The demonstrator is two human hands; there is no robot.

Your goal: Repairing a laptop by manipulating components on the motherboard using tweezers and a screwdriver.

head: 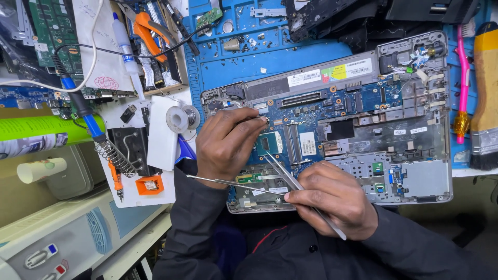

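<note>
A soldering iron (88,122) is seen at nine o'clock on the desk (228,67). The left hand (225,142), fingers pinched together, is pressed on the opened laptop's blue circuit board (332,106). At five o'clock, tweezers (290,179) are clamped in the right hand (334,199), tips beside the processor chip (268,142).
</note>
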